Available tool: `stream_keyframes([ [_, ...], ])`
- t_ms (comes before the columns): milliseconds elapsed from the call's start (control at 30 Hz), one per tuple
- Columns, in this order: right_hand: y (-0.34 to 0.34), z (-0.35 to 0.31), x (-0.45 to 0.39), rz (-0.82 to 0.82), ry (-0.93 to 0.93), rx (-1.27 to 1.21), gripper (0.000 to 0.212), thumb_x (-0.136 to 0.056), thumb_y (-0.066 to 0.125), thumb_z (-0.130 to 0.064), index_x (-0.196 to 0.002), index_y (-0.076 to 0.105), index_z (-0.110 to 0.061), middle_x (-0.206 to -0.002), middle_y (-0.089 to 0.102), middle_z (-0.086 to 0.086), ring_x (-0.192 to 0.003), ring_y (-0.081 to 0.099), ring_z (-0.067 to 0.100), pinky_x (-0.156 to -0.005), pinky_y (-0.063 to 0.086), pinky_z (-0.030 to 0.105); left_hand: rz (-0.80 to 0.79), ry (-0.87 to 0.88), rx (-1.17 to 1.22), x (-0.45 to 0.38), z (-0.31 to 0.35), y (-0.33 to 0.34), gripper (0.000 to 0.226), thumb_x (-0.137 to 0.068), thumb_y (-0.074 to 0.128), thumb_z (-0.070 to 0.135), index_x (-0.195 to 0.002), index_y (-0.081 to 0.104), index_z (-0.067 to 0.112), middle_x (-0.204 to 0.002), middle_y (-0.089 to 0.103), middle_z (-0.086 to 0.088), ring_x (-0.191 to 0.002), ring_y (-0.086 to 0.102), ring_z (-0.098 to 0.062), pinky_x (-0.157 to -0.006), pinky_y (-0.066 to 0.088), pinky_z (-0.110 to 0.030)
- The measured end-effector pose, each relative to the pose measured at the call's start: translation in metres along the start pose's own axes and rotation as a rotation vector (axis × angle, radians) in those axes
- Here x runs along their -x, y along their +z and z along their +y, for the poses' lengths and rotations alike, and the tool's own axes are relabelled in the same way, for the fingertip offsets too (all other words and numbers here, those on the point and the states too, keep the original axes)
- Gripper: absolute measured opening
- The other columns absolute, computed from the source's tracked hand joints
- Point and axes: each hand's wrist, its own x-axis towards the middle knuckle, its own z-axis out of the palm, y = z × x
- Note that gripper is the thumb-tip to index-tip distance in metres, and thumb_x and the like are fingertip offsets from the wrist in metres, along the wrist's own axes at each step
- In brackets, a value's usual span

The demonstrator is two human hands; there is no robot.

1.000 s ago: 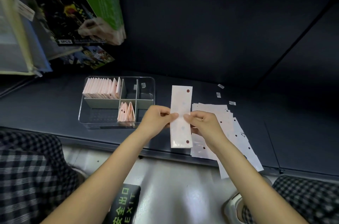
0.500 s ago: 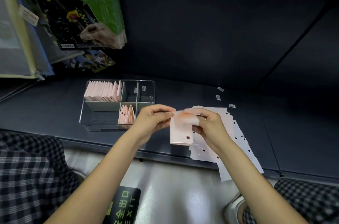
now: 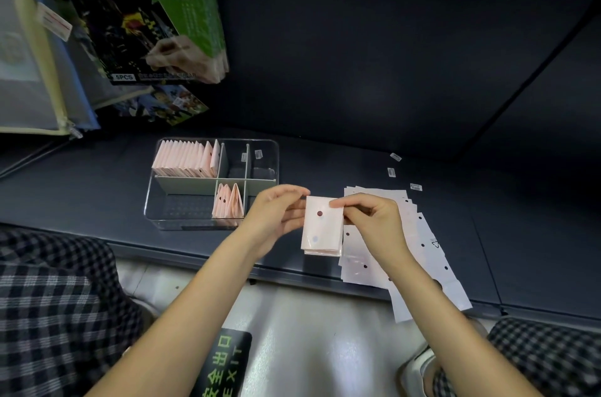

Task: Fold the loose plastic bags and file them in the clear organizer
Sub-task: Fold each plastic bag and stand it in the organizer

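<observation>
Folded pale-pink dotted plastic bag held over dark shelf edge, between both hands. Left hand pinches top-left corner at 9 o'clock; right hand pinches top-right at 3 o'clock. Clear compartmented plastic organizer at 9 o'clock, near. Loose flat bag stack under right hand.

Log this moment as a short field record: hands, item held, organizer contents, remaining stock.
left hand: pinches folded bag's upper left edge
right hand: pinches its upper right corner
held item: pale pink folded plastic bag, dark dot showing
clear plastic organizer: full row back-left, a few folded bags front-middle
remaining: flat loose white plastic bags, under right hand
</observation>
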Motion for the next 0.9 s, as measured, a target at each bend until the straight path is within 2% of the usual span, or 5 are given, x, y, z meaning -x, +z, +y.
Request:
stream_keyframes([
  [100, -0.001, 0.003, 0.0, -0.008, -0.008, 0.016, 0.045, -0.084, 0.057, 0.006, -0.072, 0.076, -0.033, -0.08, 0.073, -0.006, -0.081, 0.069, 0.015, -0.075, 0.058, 0.033, -0.018, -0.07, -0.013, 0.001, -0.003, 0.002, 0.023, -0.089, 0.062, 0.03, -0.086, 0.071, 0.009, -0.079, 0.073, -0.006, -0.07, 0.069, -0.013, -0.062, 0.054, -0.021],
  [267, -0.001, 0.005, -0.001, -0.002, 0.011, 0.021, 0.048, -0.083, 0.055, 0.009, -0.067, 0.075, -0.031, -0.077, 0.072, -0.007, -0.081, 0.068, 0.016, -0.075, 0.058, 0.035, 0.006, -0.061, -0.071, 0.001, -0.007, 0.004, 0.015, -0.089, 0.063, 0.019, -0.085, 0.073, 0.008, -0.083, 0.074, -0.006, -0.073, 0.07, -0.012, -0.062, 0.054, -0.019],
  [533, 0.002, 0.002, -0.001, -0.081, 0.04, -0.013, 0.027, -0.09, 0.054, -0.003, -0.093, 0.073, -0.022, -0.095, 0.072, -0.009, -0.094, 0.065, 0.006, -0.082, 0.051, 0.016, 0.182, 0.38, -0.517, 0.001, -0.01, 0.006, 0.018, -0.087, 0.065, 0.012, -0.071, 0.069, 0.019, -0.073, 0.069, 0.002, -0.066, 0.063, -0.009, -0.062, 0.05, -0.019],
  [767, 0.005, 0.003, -0.002, -0.054, 0.012, 0.049, 0.024, -0.084, 0.065, -0.005, -0.072, 0.07, -0.025, -0.074, 0.07, -0.014, -0.07, 0.062, -0.002, -0.066, 0.045, 0.009, 0.135, 0.613, -0.777, 0.007, -0.014, 0.013, 0.012, -0.085, 0.067, 0.013, -0.078, 0.073, 0.021, -0.069, 0.065, 0.022, -0.07, 0.061, 0.005, -0.063, 0.042, -0.006],
  [900, 0.001, 0.002, -0.004, -0.038, 0.019, 0.041, 0.024, -0.084, 0.065, -0.005, -0.071, 0.072, -0.024, -0.074, 0.071, -0.013, -0.071, 0.062, -0.001, -0.067, 0.045, 0.009, 0.076, 0.471, -0.646, 0.004, -0.015, 0.009, 0.015, -0.082, 0.07, 0.012, -0.074, 0.072, 0.025, -0.074, 0.07, 0.014, -0.07, 0.064, -0.002, -0.067, 0.049, -0.016],
])
